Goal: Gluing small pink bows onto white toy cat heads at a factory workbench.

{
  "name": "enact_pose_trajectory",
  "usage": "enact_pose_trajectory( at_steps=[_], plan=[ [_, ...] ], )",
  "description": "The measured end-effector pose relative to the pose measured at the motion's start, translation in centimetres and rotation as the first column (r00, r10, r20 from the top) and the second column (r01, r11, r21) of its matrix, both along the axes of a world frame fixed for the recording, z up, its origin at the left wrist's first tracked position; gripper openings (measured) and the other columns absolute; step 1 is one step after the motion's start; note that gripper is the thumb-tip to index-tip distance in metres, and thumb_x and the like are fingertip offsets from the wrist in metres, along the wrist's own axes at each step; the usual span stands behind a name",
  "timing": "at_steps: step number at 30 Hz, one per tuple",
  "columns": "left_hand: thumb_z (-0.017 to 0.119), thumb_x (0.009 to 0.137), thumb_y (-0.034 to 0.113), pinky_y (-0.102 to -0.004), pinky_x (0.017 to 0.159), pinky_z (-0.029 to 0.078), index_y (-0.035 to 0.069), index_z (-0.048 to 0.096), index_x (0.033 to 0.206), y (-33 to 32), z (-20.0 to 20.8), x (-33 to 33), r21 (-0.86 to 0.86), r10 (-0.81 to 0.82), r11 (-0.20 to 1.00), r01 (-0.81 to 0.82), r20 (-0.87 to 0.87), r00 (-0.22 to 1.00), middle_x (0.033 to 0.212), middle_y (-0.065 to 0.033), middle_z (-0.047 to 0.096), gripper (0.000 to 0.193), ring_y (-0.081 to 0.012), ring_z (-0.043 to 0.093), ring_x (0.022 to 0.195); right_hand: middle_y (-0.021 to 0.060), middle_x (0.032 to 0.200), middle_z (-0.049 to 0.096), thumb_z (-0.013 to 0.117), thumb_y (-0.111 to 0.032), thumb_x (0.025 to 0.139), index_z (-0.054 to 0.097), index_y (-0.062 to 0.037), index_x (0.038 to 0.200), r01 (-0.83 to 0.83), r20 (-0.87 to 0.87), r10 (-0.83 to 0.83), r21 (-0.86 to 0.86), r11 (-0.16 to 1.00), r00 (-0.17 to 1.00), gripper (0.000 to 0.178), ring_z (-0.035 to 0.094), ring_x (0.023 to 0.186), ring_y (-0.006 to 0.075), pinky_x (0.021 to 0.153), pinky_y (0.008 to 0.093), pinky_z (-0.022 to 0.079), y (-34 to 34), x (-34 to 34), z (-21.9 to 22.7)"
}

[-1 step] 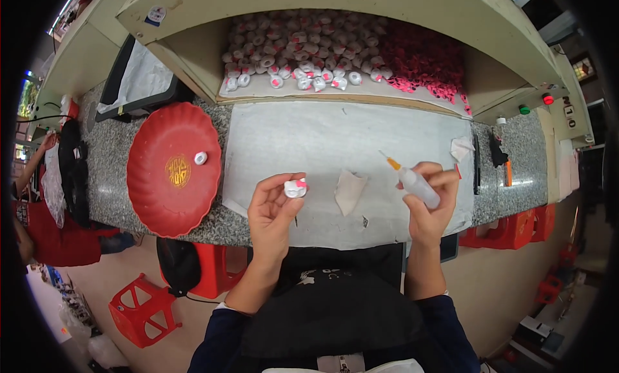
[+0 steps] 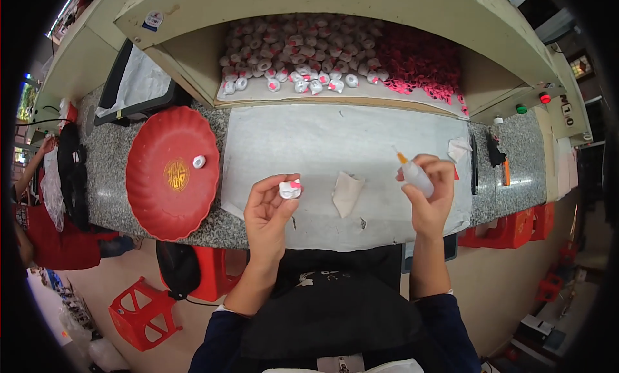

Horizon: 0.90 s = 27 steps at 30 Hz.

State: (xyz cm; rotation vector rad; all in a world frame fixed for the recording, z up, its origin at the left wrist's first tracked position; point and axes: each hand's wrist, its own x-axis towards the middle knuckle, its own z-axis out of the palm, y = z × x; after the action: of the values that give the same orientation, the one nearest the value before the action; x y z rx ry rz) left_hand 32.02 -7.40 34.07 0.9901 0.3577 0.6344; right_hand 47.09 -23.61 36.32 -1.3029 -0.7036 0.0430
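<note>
Compared with the earlier frame, the translucent bottle (image 2: 418, 179) stands more nearly upright, its orange nozzle (image 2: 402, 157) having swung to the right; the white piece (image 2: 290, 190) with a pink patch is held much as before. Both forearms reach from the near edge over the pale sheet (image 2: 309, 134) on the speckled desk (image 2: 106, 196), well apart. The left hand (image 2: 265, 218), palm turned up and inward, grips the white piece between thumb and fingertips, the remaining fingers curled. The right hand (image 2: 434, 202) is closed around the bottle, whose nozzle points far and slightly left, clear of the white piece. Between the hands a folded cloth (image 2: 348, 194) lies on the sheet. To the left, a scalloped red plate (image 2: 151, 199) bears a single white bead-like item (image 2: 199, 161); on the far shelf lie heaped white items (image 2: 300, 47) and, at right, pink pieces (image 2: 422, 60).
</note>
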Motion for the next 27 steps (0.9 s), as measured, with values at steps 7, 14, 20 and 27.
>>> enact_pose_trajectory(
  at_steps=[7, 14, 20, 27],
  plan=[
    [0.052, 0.073, -0.007, -0.0272, 0.083, 0.040, -0.001, 0.042, 0.103, -0.1, 0.0, 0.5, -0.026, 0.008, 1.000, -0.007, 0.020, 1.000, 0.105, -0.0166, 0.049, 0.032, -0.0176, 0.051, 0.094, 0.0049, 0.085, 0.045, 0.051, -0.001, 0.072, 0.038, -0.0050, 0.095, -0.149, -0.158, 0.093, -0.388, 0.910, 0.983, 0.027, 0.053, 0.076, 0.0156, 0.058, 0.0251, 0.048, 2.2, 10.7, -1.6],
    [0.052, 0.073, -0.007, -0.0266, 0.083, 0.040, -0.001, 0.042, 0.103, -0.3, 0.0, 0.7, -0.037, -0.017, 0.999, 0.017, -0.004, 1.000, 0.105, -0.0163, 0.049, 0.032, -0.0175, 0.051, 0.094, 0.0196, 0.074, 0.056, 0.062, -0.024, 0.065, 0.056, 0.0012, 0.075, 0.597, 0.560, -0.211, -0.726, 0.341, 0.801, 0.028, 0.053, 0.070, 0.0349, 0.060, 0.0387, 0.043, 7.3, 16.2, -3.0],
    [0.054, 0.072, -0.005, -0.0323, 0.083, 0.041, 0.000, 0.043, 0.102, -0.5, 0.2, 0.3, -0.033, -0.019, 0.999, 0.018, -0.026, 0.999, 0.103, -0.0167, 0.050, 0.033, -0.0198, 0.053, 0.090, 0.0186, 0.075, 0.057, 0.061, -0.022, 0.067, 0.056, 0.0012, 0.078, 0.592, 0.561, -0.227, -0.645, 0.483, 0.796, 0.027, 0.054, 0.070, 0.0314, 0.058, 0.0367, 0.043, 6.7, 15.9, -3.3],
    [0.053, 0.073, -0.007, -0.0260, 0.082, 0.040, -0.003, 0.042, 0.103, -0.5, -0.4, 0.0, -0.031, -0.039, 0.999, 0.040, 0.017, 0.999, 0.104, -0.0155, 0.050, 0.032, -0.0168, 0.050, 0.094, 0.0029, 0.075, 0.055, 0.054, -0.003, 0.072, 0.054, -0.0023, 0.091, -0.110, -0.210, 0.025, -0.406, 0.907, 0.977, 0.019, 0.045, 0.059, 0.0052, 0.044, 0.0176, 0.035, 5.0, 4.9, 0.4]
  ],
)
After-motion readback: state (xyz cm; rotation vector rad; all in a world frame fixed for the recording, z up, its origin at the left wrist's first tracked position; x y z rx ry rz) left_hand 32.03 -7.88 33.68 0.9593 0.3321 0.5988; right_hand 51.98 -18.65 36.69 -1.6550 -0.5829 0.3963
